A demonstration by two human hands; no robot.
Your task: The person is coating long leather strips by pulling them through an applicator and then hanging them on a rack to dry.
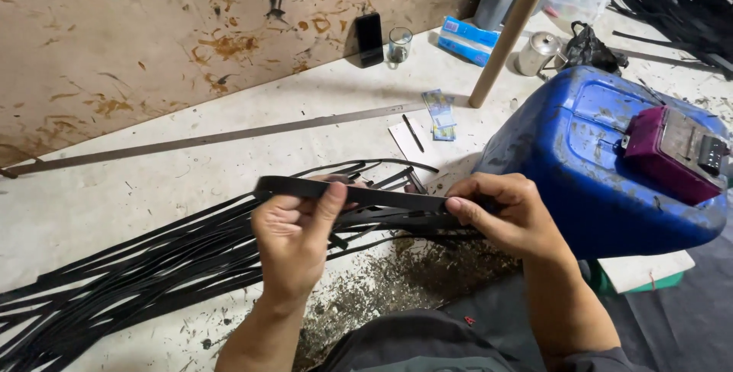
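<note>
Down at the far left, a sheaf of long black rubber strips (114,280) fans across the pale, littered worktop (92,196), the strands converging as they run rightward toward the person's lap. A long metal straightedge (214,139) lies behind them, near the stained board that leans at the back.

Moving in, the left hand (294,246) is closed on one black strip (359,195): the thumb presses its near face and the fingers curl behind, close to the strip's left end, which pokes out just past the knuckles. The strip is held up off the worktop, above the loose strands, and its long axis runs almost level from left to right across the body, dipping slightly toward the right. The stretch between the two hands looks taut and flat, broad face toward the camera.

Further right, the right hand (508,215) pinches the same strip, thumb on top and fingers wrapped over it, so that whatever lies past the grip is hidden. Both hands sit at about the same distance from the body, neither plainly nearer to the strip's middle.

Just beside the right hand stands a blue plastic jerrycan (595,158), scuffed, with a maroon box-shaped tool (672,151) resting on top. Behind, a pen (413,133) lies on a sheet of paper, with folded banknotes (440,112), a glass (398,44) and a dark phone (369,38) propped against the board.
</note>
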